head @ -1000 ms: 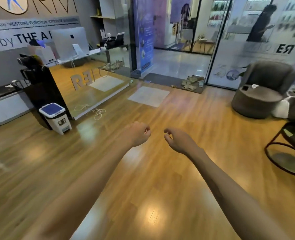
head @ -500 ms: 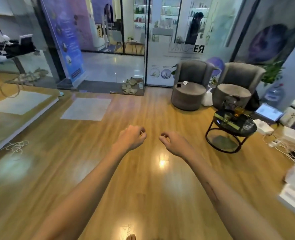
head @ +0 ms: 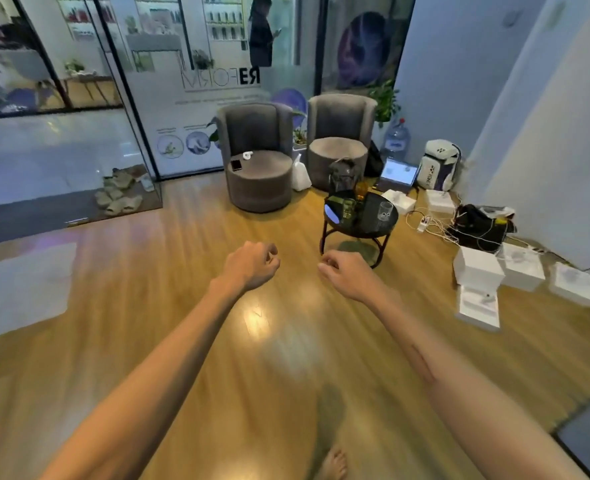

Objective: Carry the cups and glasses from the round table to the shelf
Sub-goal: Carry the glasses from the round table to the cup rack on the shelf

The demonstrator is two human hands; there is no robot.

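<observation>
A small round black table [head: 366, 229] stands ahead on the wooden floor, slightly right of centre. On it are a clear glass [head: 386, 211] at the right, a green glass [head: 349, 207] near the middle and an amber glass [head: 361, 189] at the back. My left hand [head: 252, 265] and my right hand [head: 347, 273] are stretched out in front of me, short of the table. Both have curled fingers and hold nothing. No shelf is in view.
Two grey armchairs [head: 259, 168] [head: 338, 150] stand behind the table. White boxes [head: 478, 271], cables, a laptop [head: 398, 174] and bags lie along the right wall. Glass walls close off the back. Sandals [head: 118, 195] lie on a dark mat at the left.
The view has swung right from the reception desk to the armchairs and the round table, which is now nearer and more central. Both hands stay curled and hold nothing.
</observation>
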